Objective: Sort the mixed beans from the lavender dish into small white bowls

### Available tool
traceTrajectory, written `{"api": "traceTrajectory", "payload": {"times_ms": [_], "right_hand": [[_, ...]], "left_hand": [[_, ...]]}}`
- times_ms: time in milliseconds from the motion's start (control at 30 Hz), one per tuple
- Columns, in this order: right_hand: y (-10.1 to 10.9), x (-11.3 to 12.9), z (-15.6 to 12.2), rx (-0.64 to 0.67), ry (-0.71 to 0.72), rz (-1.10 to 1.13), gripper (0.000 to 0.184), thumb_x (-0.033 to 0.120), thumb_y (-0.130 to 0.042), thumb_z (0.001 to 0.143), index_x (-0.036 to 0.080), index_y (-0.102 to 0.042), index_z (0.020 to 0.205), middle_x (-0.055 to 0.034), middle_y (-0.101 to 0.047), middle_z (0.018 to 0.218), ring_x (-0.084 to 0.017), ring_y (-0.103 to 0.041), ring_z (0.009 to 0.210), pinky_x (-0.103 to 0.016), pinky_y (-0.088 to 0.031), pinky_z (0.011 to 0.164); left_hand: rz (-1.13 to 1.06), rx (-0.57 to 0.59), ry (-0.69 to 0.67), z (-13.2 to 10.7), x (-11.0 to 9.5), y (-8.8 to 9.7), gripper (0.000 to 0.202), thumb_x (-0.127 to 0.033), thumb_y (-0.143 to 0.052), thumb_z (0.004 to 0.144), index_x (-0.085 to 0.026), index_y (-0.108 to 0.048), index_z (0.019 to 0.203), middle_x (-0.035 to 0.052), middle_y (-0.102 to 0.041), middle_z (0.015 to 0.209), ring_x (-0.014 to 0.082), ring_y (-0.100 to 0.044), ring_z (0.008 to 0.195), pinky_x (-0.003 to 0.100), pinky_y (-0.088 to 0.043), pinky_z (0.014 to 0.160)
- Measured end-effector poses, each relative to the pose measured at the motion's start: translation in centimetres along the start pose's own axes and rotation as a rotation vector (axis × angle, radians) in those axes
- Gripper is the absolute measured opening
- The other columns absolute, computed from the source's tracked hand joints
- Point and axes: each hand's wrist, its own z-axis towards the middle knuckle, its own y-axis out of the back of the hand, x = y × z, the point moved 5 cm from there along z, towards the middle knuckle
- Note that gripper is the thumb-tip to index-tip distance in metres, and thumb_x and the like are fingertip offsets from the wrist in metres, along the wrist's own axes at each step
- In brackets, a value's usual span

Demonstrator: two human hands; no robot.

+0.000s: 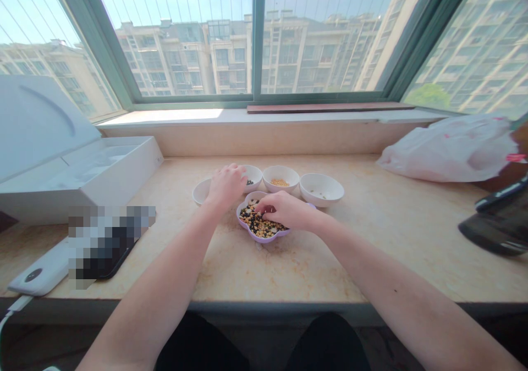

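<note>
A lilac, flower-shaped dish [264, 238] holds mixed black, yellow and pale beans. My right hand [284, 210] reaches into it from the right, thumb and fingers bent together among the beans; whether a bean is between the tips is hidden. My left hand [227, 185] hovers over the white bowls at the back left, its fingers curled downward and their tips out of sight. Partly behind it are a left white bowl [200, 193] and a bowl with black beans [256, 173]. The middle bowl [292, 176] has yellow grains, and the right bowl [332, 187] a few pale pieces.
On the left stand an open white box [124, 167], a white power bank [41, 272] with a cable and a blurred dark phone [111, 250]. A plastic bag [449, 148] and a dark glossy object [499, 222] are at right. The stone counter [264, 277] ends before my knees.
</note>
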Motion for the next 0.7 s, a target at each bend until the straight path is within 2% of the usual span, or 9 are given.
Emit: {"api": "traceTrajectory", "payload": {"times_ms": [300,500,700], "right_hand": [[0.0,-0.5,0.0,-0.017,0.009,0.035,0.032,0.003,-0.057,0.081,0.02,-0.078,0.1,-0.0039,-0.078,0.096,-0.019,-0.07,0.085,-0.028,-0.051,0.075],[0.1,-0.6,-0.1,-0.043,-0.016,0.155,0.029,0.008,-0.06,0.085,0.02,-0.076,0.106,-0.0034,-0.078,0.096,-0.018,-0.07,0.088,-0.03,-0.051,0.081],[1.5,-0.8,-0.1,-0.111,-0.089,0.492,0.021,0.026,-0.069,0.085,0.018,-0.075,0.104,-0.0057,-0.077,0.095,-0.018,-0.069,0.087,-0.031,-0.053,0.079]], "left_hand": [[-0.034,-0.011,-0.02,-0.4,-0.2,0.3,0.03,-0.029,-0.048,0.1,-0.018,-0.072,0.115,0.0104,-0.073,0.121,0.0278,-0.066,0.112,0.04,-0.048,0.097],[-0.085,-0.013,-0.013,-1.2,-0.5,0.7,0.027,-0.03,-0.05,0.099,-0.022,-0.073,0.112,0.0078,-0.074,0.119,0.0264,-0.068,0.108,0.039,-0.049,0.097],[-0.179,0.011,-0.036,-1.7,-1.3,1.2,0.026,-0.029,-0.053,0.099,-0.021,-0.075,0.109,0.0072,-0.076,0.113,0.0236,-0.07,0.098,0.035,-0.052,0.09]]}}
